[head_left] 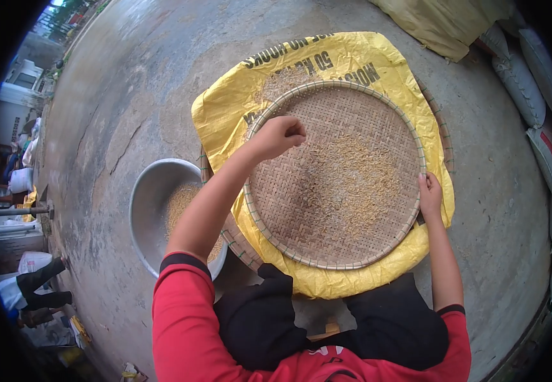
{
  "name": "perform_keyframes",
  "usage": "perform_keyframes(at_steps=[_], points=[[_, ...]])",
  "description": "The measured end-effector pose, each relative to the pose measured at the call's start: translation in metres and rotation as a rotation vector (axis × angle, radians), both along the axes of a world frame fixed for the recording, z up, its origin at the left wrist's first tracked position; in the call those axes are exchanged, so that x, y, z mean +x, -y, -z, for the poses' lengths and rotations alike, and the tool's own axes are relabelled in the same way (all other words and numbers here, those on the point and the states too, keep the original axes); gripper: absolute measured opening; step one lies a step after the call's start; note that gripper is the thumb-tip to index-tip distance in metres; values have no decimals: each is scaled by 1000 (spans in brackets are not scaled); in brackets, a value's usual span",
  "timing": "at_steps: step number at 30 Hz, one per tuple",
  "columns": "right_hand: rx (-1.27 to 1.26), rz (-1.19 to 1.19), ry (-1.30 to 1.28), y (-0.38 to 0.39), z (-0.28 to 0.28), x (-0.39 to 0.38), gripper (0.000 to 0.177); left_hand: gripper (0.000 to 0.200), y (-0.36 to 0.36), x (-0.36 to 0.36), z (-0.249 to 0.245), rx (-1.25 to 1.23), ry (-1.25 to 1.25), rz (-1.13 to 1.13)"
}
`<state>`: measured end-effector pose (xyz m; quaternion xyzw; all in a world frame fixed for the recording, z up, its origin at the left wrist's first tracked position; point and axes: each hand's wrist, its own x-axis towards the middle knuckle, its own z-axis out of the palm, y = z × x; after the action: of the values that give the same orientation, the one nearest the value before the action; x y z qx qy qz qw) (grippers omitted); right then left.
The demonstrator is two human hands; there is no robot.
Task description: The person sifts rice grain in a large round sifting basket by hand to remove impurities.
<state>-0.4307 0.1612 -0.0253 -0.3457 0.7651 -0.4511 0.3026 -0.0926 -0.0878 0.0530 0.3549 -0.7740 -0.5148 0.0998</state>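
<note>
Gripping the tray at its rim, the right hand has its thumb over the edge; the left hand hangs over the tray with fingers curled together, and I cannot tell whether they pinch anything. Grain lies spread on the tray between the hands. Beyond them, upside-down black print on the yellow sack under the tray reads "NO HOOKS", "50 KG" and "MOIST", the rest hidden by the tray or too unclear. Another woven tray shows beneath the sack. Left of the left hand, its forearm blocks part of a metal basin containing grain. Stuffed sacks stand well to the right hand's right.
</note>
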Motion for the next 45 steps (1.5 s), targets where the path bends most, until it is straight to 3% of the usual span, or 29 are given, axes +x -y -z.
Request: perform_keyframes(at_steps=[2, 6, 8, 10, 12, 13, 14, 16, 18, 20, 22, 24, 31, 45], points=[[2, -3, -4, 1, -3, 3, 29, 15, -16, 46, -25, 323, -136, -137], [-6, -2, -7, 1, -2, 2, 29, 12, -46, 156, -47, 434, -30, -337], [-5, -1, -19, 0, -2, 2, 29, 12, -62, 211, -34, 366, 7, -485], [-26, -2, 4, 0, 4, -2, 28, 15, -75, 265, 1, 166, 423, -574], [-47, -8, 24, 0, 7, -4, 28, 23, -99, 255, -5, -287, 1267, -466], [-42, -16, 4, 0, 8, -5, 28, 28, -99, 248, -8, -233, 1307, -489], [-37, -20, -17, 0, 8, -4, 28, 28, -95, 239, -12, -236, 1304, -488], [-44, -10, -12, -1, 7, -2, 28, 26, -86, 212, -21, -237, 913, -664], [-53, -12, -13, 1, 8, -5, 28, 21, -79, 171, -36, -486, 714, -549], [-37, -8, -10, 0, 14, -8, 27, 17, -71, 131, -40, -574, 460, -397], [-31, -13, -6, 0, 11, -6, 27, 16, -58, 95, -26, -421, 199, -241], [-25, -11, -7, -1, 8, -5, 27, 19, -44, 62, 2, -430, 84, -92], [-6, -26, 14, -1, 8, -7, 29, 16, -18, -18, 45, -451, 93, -6], [-18, -26, 4, 0, 4, -4, 29, 10, -3, -17, 58, -482, 157, 69]])
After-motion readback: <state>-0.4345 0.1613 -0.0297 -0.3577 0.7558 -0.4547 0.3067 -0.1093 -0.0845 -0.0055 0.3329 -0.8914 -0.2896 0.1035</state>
